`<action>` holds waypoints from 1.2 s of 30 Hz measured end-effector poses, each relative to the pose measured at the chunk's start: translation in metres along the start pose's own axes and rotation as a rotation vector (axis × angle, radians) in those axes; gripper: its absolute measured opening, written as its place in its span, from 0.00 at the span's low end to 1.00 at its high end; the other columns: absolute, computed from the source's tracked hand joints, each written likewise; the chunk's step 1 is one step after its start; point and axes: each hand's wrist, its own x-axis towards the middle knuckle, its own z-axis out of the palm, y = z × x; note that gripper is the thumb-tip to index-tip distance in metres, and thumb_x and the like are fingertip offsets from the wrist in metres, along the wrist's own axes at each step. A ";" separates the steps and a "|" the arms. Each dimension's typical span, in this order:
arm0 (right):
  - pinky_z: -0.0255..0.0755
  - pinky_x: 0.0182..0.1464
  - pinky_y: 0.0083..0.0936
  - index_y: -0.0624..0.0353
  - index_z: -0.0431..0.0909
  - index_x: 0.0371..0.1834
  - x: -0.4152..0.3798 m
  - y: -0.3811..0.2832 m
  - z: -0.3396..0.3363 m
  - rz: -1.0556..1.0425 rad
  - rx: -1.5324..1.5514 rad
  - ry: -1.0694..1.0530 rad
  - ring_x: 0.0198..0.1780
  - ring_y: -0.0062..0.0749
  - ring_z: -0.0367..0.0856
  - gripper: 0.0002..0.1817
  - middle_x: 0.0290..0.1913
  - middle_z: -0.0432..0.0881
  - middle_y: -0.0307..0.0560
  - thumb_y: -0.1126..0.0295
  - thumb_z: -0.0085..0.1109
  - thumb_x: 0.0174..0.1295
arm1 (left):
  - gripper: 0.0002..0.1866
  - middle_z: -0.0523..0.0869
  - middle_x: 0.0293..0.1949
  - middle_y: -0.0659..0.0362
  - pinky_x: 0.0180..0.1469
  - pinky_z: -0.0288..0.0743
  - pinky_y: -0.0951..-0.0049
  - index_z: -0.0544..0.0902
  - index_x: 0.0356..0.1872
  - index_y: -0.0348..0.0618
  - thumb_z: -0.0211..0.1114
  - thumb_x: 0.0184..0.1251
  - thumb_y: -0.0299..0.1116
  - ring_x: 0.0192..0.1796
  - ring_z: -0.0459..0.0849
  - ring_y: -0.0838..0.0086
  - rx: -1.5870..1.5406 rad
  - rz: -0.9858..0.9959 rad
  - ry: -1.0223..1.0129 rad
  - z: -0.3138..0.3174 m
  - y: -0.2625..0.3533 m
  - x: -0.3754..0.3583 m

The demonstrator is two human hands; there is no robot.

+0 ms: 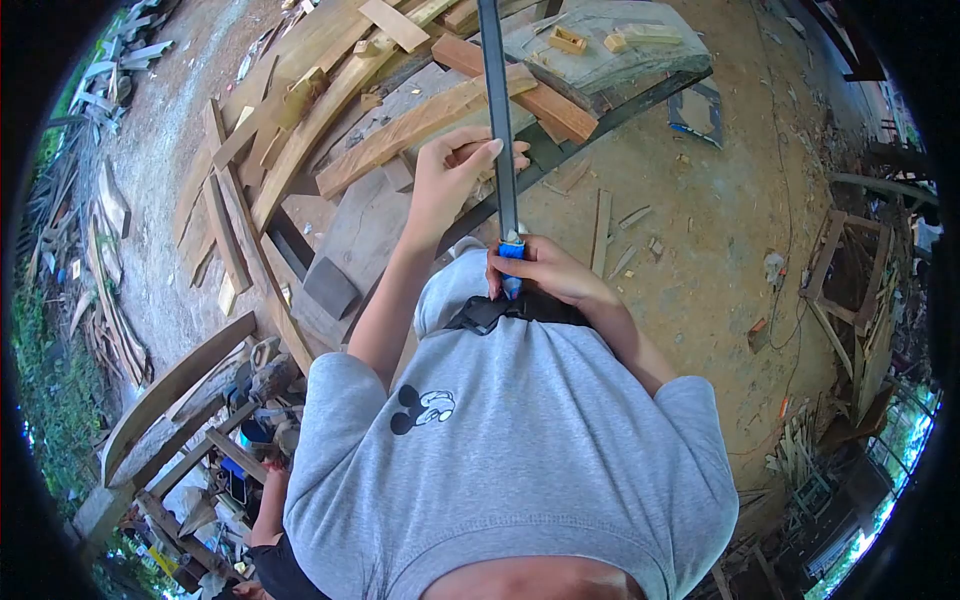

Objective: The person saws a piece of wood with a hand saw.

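A long, narrow, dark bar, flat with paler edges, runs from near my waist up past the top of the head view. Its near end has a blue wrapped grip. My right hand is closed around this blue part, just in front of my belt. Farther along, my left hand pinches the bar, with the thumb on its upper face and the fingers partly behind it. The bar's far end lies outside the view. Beyond my left hand, a thick wooden beam rests on the workbench.
Curved planks and boards pile up at the left. A reddish beam and small wooden blocks lie on the bench ahead. Wood scraps litter the floor at right. Another person's arm shows at lower left.
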 end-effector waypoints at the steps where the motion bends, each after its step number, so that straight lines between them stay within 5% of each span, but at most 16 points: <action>1: 0.68 0.39 0.22 0.60 0.68 0.33 0.000 -0.001 -0.001 0.012 -0.043 -0.020 0.32 0.25 0.75 0.06 0.28 0.75 0.42 0.69 0.49 0.60 | 0.12 0.81 0.38 0.46 0.42 0.75 0.76 0.72 0.42 0.24 0.51 0.61 0.24 0.39 0.82 0.68 0.010 0.001 0.009 -0.001 -0.001 0.000; 7: 0.66 0.40 0.20 0.61 0.70 0.32 -0.002 0.000 -0.002 -0.019 -0.160 -0.072 0.33 0.25 0.76 0.09 0.28 0.77 0.41 0.66 0.53 0.58 | 0.11 0.81 0.37 0.47 0.41 0.75 0.78 0.73 0.41 0.25 0.51 0.62 0.24 0.38 0.82 0.70 0.073 -0.034 -0.032 0.009 -0.001 -0.003; 12: 0.68 0.43 0.23 0.63 0.72 0.34 -0.002 0.002 -0.007 0.049 -0.073 0.008 0.36 0.28 0.76 0.08 0.30 0.77 0.44 0.69 0.53 0.57 | 0.12 0.81 0.39 0.50 0.27 0.72 0.82 0.74 0.42 0.29 0.52 0.63 0.29 0.39 0.81 0.73 0.053 0.065 0.040 -0.012 -0.009 -0.011; 16: 0.68 0.44 0.23 0.65 0.73 0.37 -0.003 -0.001 -0.004 0.029 -0.063 -0.049 0.37 0.29 0.77 0.10 0.32 0.78 0.47 0.69 0.53 0.57 | 0.12 0.81 0.39 0.50 0.28 0.74 0.81 0.73 0.41 0.29 0.52 0.62 0.28 0.39 0.81 0.73 0.040 0.028 0.041 -0.001 -0.004 -0.011; 18: 0.68 0.44 0.22 0.64 0.73 0.37 -0.004 -0.005 -0.001 0.023 -0.110 -0.056 0.38 0.28 0.77 0.10 0.33 0.79 0.45 0.68 0.52 0.58 | 0.10 0.82 0.37 0.48 0.42 0.75 0.76 0.73 0.41 0.25 0.52 0.60 0.22 0.39 0.82 0.68 0.047 -0.002 0.042 0.007 0.006 -0.013; 20: 0.67 0.45 0.21 0.64 0.73 0.37 -0.005 -0.006 0.002 0.018 -0.159 -0.065 0.38 0.27 0.77 0.11 0.33 0.79 0.44 0.66 0.52 0.59 | 0.10 0.82 0.37 0.48 0.40 0.75 0.78 0.73 0.41 0.25 0.52 0.60 0.23 0.37 0.82 0.71 0.028 0.020 0.056 -0.001 0.004 -0.012; 25: 0.66 0.32 0.15 0.62 0.71 0.38 0.007 0.006 -0.003 -0.064 0.015 0.114 0.27 0.20 0.72 0.14 0.24 0.74 0.39 0.63 0.40 0.65 | 0.11 0.82 0.36 0.52 0.34 0.72 0.83 0.76 0.38 0.27 0.56 0.59 0.26 0.32 0.79 0.80 0.143 0.105 0.109 -0.018 0.004 0.004; 26: 0.59 0.23 0.13 0.60 0.70 0.33 0.011 0.008 -0.004 -0.134 0.076 0.146 0.20 0.15 0.64 0.15 0.18 0.67 0.34 0.59 0.39 0.66 | 0.10 0.83 0.35 0.53 0.33 0.70 0.84 0.77 0.37 0.29 0.58 0.58 0.27 0.32 0.78 0.82 0.214 0.152 0.148 -0.014 0.010 0.007; 31: 0.51 0.18 0.15 0.55 0.69 0.27 0.028 -0.010 -0.044 -0.272 -0.141 0.386 0.16 0.13 0.57 0.15 0.15 0.62 0.29 0.57 0.42 0.64 | 0.14 0.82 0.28 0.60 0.37 0.69 0.82 0.80 0.35 0.35 0.58 0.58 0.37 0.32 0.77 0.80 0.330 0.259 0.202 -0.039 -0.003 0.056; 32: 0.51 0.18 0.14 0.55 0.68 0.27 0.033 -0.012 -0.060 -0.297 -0.238 0.475 0.16 0.12 0.56 0.15 0.15 0.61 0.29 0.57 0.41 0.65 | 0.20 0.82 0.32 0.57 0.43 0.68 0.75 0.78 0.39 0.36 0.61 0.53 0.43 0.37 0.78 0.70 0.598 0.229 0.221 -0.050 -0.012 0.067; 33: 0.52 0.18 0.13 0.55 0.68 0.27 0.038 -0.012 -0.073 -0.324 -0.334 0.565 0.16 0.11 0.56 0.15 0.14 0.59 0.28 0.58 0.40 0.66 | 0.20 0.82 0.32 0.57 0.43 0.68 0.75 0.78 0.39 0.36 0.61 0.53 0.43 0.37 0.78 0.70 0.597 0.238 0.225 -0.063 -0.025 0.075; 35: 0.54 0.18 0.16 0.56 0.68 0.26 0.051 -0.008 -0.094 -0.279 -0.466 0.641 0.15 0.14 0.59 0.15 0.14 0.61 0.31 0.59 0.40 0.65 | 0.25 0.79 0.39 0.54 0.48 0.66 0.66 0.74 0.43 0.37 0.65 0.46 0.44 0.46 0.75 0.60 1.557 0.599 0.395 -0.084 -0.058 0.089; 36: 0.57 0.18 0.18 0.57 0.68 0.26 0.056 -0.005 -0.102 -0.222 -0.591 0.720 0.15 0.17 0.62 0.15 0.13 0.63 0.34 0.59 0.40 0.65 | 0.28 0.77 0.43 0.55 0.49 0.64 0.59 0.71 0.44 0.40 0.66 0.41 0.44 0.51 0.71 0.57 1.600 0.482 0.356 -0.091 -0.071 0.096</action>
